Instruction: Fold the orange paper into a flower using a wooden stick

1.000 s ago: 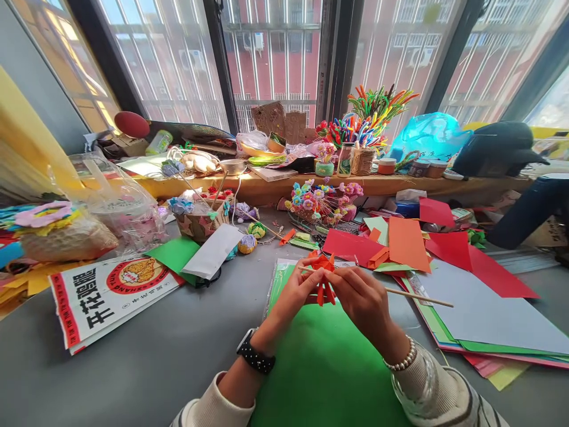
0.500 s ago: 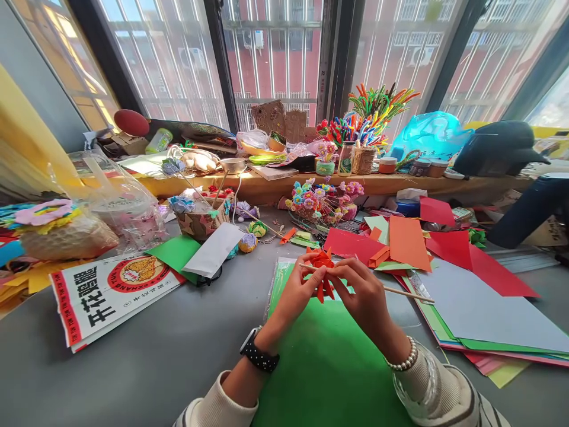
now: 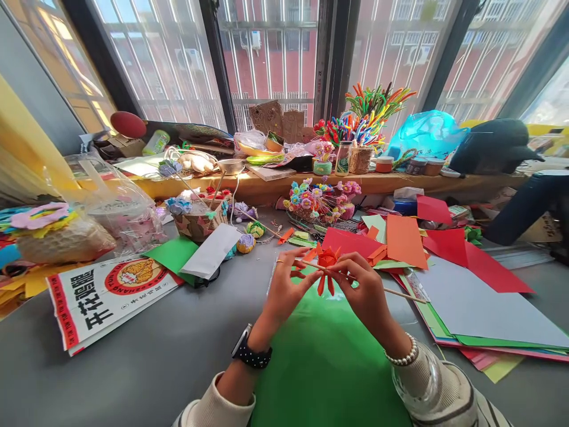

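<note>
Orange paper flower (image 3: 326, 261) on thin wooden stick (image 3: 400, 292), held above green paper sheet (image 3: 324, 362). Left hand (image 3: 284, 290) and right hand (image 3: 364, 290) pinch it, fingers closed on flower and stick. Stick tip overhangs paper stack (image 3: 480, 308); bare grey tabletop (image 3: 178, 338) lies left.

One orange paper flower (image 3: 328, 260), one wooden stick (image 3: 402, 292), two hands

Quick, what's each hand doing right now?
Left hand: closed, pinching the orange folded-paper flower.
Right hand: closed on the thin wooden stick through that flower.
</note>
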`<state>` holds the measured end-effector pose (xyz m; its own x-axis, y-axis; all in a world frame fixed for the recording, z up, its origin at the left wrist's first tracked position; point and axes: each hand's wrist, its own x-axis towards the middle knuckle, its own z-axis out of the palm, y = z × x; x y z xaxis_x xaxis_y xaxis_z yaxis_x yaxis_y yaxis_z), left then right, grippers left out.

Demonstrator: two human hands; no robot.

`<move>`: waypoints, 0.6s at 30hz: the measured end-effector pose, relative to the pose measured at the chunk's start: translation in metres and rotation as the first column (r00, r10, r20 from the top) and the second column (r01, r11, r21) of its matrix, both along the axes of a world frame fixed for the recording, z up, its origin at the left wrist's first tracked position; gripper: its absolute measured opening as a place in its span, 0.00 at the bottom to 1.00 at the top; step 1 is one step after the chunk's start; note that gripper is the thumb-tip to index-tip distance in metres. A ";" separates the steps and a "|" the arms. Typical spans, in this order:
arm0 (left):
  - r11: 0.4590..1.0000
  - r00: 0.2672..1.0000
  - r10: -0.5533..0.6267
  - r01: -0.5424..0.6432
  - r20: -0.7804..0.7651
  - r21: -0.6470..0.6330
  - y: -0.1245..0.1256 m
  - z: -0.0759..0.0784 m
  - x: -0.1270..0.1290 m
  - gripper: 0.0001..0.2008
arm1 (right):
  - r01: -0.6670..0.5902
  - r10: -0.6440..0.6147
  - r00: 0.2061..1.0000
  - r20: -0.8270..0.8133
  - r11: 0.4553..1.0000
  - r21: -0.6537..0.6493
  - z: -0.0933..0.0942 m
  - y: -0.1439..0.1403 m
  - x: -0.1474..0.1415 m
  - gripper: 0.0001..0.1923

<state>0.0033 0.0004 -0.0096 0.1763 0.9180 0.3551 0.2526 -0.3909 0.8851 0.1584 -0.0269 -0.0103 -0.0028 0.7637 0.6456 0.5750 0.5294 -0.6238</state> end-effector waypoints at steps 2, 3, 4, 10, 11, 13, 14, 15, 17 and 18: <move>0.972 0.992 0.083 -0.059 -0.096 0.230 -0.001 0.003 -0.002 0.13 | 0.001 -0.002 1.000 0.031 1.000 0.026 0.000 0.000 -0.001 0.04; 0.949 0.985 0.091 -0.042 -0.144 0.312 -0.001 0.004 -0.002 0.09 | 0.001 -0.003 0.999 0.052 0.999 0.046 -0.001 0.000 -0.001 0.05; 0.930 0.978 0.088 -0.012 -0.190 0.367 -0.002 0.005 -0.003 0.06 | -0.001 -0.004 0.997 0.076 0.998 0.066 -0.001 0.000 -0.001 0.05; 0.886 0.943 0.062 0.099 -0.327 0.452 0.000 0.004 -0.005 0.07 | 0.006 -0.035 0.985 0.168 0.985 0.171 -0.004 -0.001 0.000 0.06; 0.883 0.939 0.061 0.108 -0.339 0.457 0.000 0.004 -0.005 0.07 | 0.008 -0.042 0.983 0.178 0.982 0.191 -0.004 -0.001 0.000 0.06; 0.879 0.932 0.071 0.110 -0.354 0.464 0.001 0.004 -0.006 0.07 | 0.002 -0.047 0.979 0.201 0.976 0.218 -0.004 -0.001 0.000 0.06; 0.877 0.930 0.078 0.107 -0.359 0.469 0.001 0.004 -0.007 0.06 | -0.002 -0.046 0.977 0.209 0.975 0.224 -0.004 -0.001 0.000 0.06; 0.873 0.929 0.085 0.105 -0.360 0.476 0.001 0.004 -0.007 0.06 | -0.006 -0.043 0.976 0.216 0.975 0.222 -0.004 -0.001 0.000 0.06; 0.862 0.928 0.104 0.095 -0.357 0.498 0.001 0.004 -0.007 0.06 | -0.012 -0.034 0.975 0.220 0.979 0.205 -0.004 -0.001 -0.001 0.06; 0.855 0.928 0.114 0.090 -0.355 0.511 0.001 0.004 -0.007 0.06 | -0.017 -0.026 0.976 0.217 0.981 0.191 -0.004 -0.001 -0.001 0.06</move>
<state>-0.0037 0.0013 -0.0060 0.3748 0.6254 0.6844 0.5195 -0.7531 0.4037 0.1577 -0.0282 -0.0139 -0.1562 0.6268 0.7634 0.6881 0.6236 -0.3711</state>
